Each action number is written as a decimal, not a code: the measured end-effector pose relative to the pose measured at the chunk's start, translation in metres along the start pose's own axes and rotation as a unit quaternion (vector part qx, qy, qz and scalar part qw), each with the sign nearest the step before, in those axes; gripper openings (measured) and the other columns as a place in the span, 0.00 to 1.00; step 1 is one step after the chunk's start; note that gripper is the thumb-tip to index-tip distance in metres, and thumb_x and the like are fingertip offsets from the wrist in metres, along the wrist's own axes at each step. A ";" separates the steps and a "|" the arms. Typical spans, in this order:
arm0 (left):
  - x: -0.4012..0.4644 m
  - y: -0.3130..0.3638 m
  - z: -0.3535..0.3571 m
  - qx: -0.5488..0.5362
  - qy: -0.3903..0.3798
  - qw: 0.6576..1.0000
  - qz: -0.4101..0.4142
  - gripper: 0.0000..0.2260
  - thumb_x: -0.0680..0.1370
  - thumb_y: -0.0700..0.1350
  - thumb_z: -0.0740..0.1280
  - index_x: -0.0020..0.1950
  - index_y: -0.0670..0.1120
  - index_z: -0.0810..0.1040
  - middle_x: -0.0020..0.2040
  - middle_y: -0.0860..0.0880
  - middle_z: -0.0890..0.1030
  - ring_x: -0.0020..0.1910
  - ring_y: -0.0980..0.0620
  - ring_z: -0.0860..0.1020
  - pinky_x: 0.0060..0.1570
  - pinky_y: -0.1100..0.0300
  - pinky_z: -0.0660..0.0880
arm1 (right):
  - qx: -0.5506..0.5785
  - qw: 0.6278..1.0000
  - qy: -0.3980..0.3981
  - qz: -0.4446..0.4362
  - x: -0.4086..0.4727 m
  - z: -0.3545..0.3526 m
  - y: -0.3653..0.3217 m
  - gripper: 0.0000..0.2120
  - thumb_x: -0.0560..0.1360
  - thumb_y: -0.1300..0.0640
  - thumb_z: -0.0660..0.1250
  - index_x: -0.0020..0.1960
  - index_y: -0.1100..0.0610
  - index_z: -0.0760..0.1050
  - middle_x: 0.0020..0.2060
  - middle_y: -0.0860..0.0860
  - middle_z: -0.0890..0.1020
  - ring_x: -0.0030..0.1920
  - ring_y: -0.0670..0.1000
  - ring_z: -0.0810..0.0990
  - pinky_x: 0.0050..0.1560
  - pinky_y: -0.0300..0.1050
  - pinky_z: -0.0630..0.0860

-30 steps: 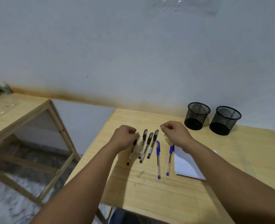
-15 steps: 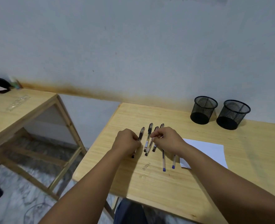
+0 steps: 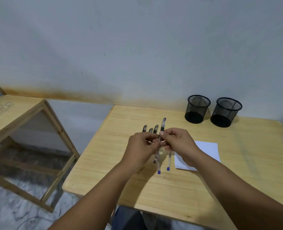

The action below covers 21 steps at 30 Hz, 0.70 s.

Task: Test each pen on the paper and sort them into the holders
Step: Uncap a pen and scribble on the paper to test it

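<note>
Both hands meet over a row of pens on the wooden table (image 3: 203, 188). My right hand (image 3: 179, 143) pinches a black-capped pen (image 3: 163, 124), lifted so its cap points away from me. My left hand (image 3: 141, 146) grips the same pen lower down its clear barrel. Three black-capped pens (image 3: 150, 129) lie under my hands, only their caps showing. Two blue pens (image 3: 168, 165) lie nearer me, tips toward me. White paper (image 3: 208, 150) sits right of my right hand. Two black mesh holders (image 3: 197, 108) (image 3: 226, 112) stand at the back right.
A second wooden table (image 3: 17, 113) stands to the left with clear plastic items on it; a gap of marbled floor separates the two. The wall runs right behind the holders. My legs show beneath the near table edge.
My right hand moved left from the paper side onto the pens and picked one black-capped pen off the table. My left hand came in and took hold of the same pen.
</note>
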<state>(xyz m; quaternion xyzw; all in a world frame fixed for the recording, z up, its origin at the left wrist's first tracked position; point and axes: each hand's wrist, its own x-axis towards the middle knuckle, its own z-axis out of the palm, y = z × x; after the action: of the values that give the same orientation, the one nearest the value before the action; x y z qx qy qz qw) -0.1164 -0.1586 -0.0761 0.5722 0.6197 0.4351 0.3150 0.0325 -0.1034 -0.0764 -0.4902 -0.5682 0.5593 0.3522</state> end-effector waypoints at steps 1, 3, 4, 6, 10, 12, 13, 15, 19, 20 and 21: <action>0.002 0.002 0.006 -0.005 -0.011 1.000 0.010 0.03 0.73 0.47 0.75 0.45 0.56 0.85 0.38 0.55 0.85 0.36 0.55 0.83 0.39 0.62 0.79 | 0.001 1.000 0.009 -0.005 -0.002 -0.006 0.000 0.10 0.78 0.55 0.68 0.49 0.63 0.80 0.38 0.55 0.85 0.34 0.47 0.82 0.40 0.44 0.78; 0.006 0.005 0.015 -0.003 -0.016 1.000 0.021 0.03 0.74 0.47 0.74 0.46 0.55 0.85 0.38 0.57 0.85 0.38 0.60 0.82 0.41 0.64 0.78 | -0.017 1.000 0.020 -0.013 -0.005 -0.019 0.002 0.09 0.78 0.57 0.67 0.48 0.64 0.79 0.35 0.55 0.84 0.33 0.48 0.81 0.42 0.46 0.79; 0.010 0.006 0.018 0.007 -0.012 1.000 0.026 0.04 0.75 0.47 0.74 0.49 0.53 0.85 0.39 0.57 0.84 0.39 0.63 0.81 0.42 0.66 0.77 | -0.031 0.999 0.019 -0.010 -0.006 -0.027 0.004 0.08 0.78 0.58 0.66 0.47 0.63 0.79 0.33 0.54 0.83 0.34 0.49 0.81 0.43 0.48 0.80; 0.018 0.007 0.022 0.026 -0.015 0.999 0.039 0.09 0.75 0.47 0.73 0.55 0.53 0.83 0.45 0.58 0.83 0.42 0.63 0.80 0.46 0.65 0.77 | -0.054 0.999 0.000 0.003 -0.013 -0.041 0.007 0.07 0.79 0.59 0.64 0.44 0.60 0.78 0.32 0.54 0.81 0.34 0.51 0.81 0.42 0.48 0.79; 0.035 0.010 0.029 0.058 -0.051 0.995 0.055 0.15 0.75 0.48 0.73 0.61 0.56 0.79 0.53 0.57 0.81 0.46 0.61 0.79 0.49 0.62 0.77 | -0.146 0.989 -0.024 0.009 -0.024 -0.065 0.010 0.09 0.78 0.57 0.61 0.43 0.56 0.77 0.30 0.53 0.77 0.30 0.51 0.76 0.33 0.46 0.73; 0.041 0.013 0.035 0.071 -0.076 0.993 0.057 0.14 0.75 0.48 0.73 0.61 0.56 0.81 0.53 0.58 0.82 0.47 0.61 0.80 0.49 0.63 0.77 | -0.196 0.980 -0.024 -0.016 -0.025 -0.074 0.011 0.09 0.78 0.56 0.61 0.43 0.52 0.78 0.32 0.51 0.75 0.32 0.51 0.72 0.35 0.47 0.70; 0.043 0.014 0.038 0.077 -0.085 0.992 0.059 0.12 0.76 0.48 0.73 0.59 0.55 0.82 0.52 0.58 0.83 0.46 0.62 0.80 0.48 0.66 0.76 | -0.219 0.975 -0.019 -0.030 -0.025 -0.078 0.011 0.09 0.78 0.56 0.61 0.44 0.51 0.79 0.33 0.51 0.76 0.34 0.50 0.72 0.36 0.47 0.68; 0.045 0.017 0.044 0.072 -0.092 0.991 0.062 0.09 0.76 0.45 0.72 0.56 0.51 0.84 0.47 0.56 0.85 0.45 0.62 0.81 0.46 0.68 0.76 | -0.243 0.968 -0.008 -0.056 -0.024 -0.086 0.012 0.09 0.78 0.55 0.62 0.45 0.48 0.80 0.35 0.50 0.77 0.36 0.49 0.73 0.38 0.45 0.69; 0.046 0.021 0.053 0.035 -0.089 0.994 0.057 0.06 0.76 0.42 0.72 0.49 0.52 0.84 0.40 0.49 0.86 0.40 0.50 0.82 0.45 0.57 0.77 | -0.231 0.970 0.016 -0.077 -0.024 -0.095 0.014 0.05 0.78 0.50 0.67 0.46 0.48 0.81 0.37 0.46 0.80 0.36 0.48 0.81 0.41 0.52 0.80; 0.047 0.021 0.054 0.027 -0.089 0.994 0.052 0.06 0.76 0.41 0.72 0.49 0.53 0.84 0.40 0.49 0.86 0.39 0.49 0.82 0.44 0.56 0.77 | -0.212 0.975 0.021 -0.070 -0.024 -0.095 0.016 0.04 0.78 0.51 0.67 0.46 0.49 0.81 0.38 0.47 0.81 0.36 0.49 0.83 0.40 0.53 0.82; 0.048 0.021 0.056 0.026 -0.091 0.994 0.046 0.06 0.76 0.42 0.72 0.49 0.53 0.84 0.40 0.49 0.86 0.40 0.50 0.82 0.46 0.57 0.77 | -0.195 0.978 0.025 -0.066 -0.024 -0.095 0.018 0.04 0.77 0.52 0.68 0.47 0.49 0.81 0.38 0.47 0.82 0.35 0.50 0.84 0.39 0.54 0.83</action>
<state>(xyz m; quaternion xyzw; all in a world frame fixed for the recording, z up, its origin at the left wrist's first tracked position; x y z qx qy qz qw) -0.0647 -0.1025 -0.0754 0.6456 0.5722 0.3792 0.3346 0.1315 -0.1004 -0.0786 -0.5245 -0.6884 0.4008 0.3006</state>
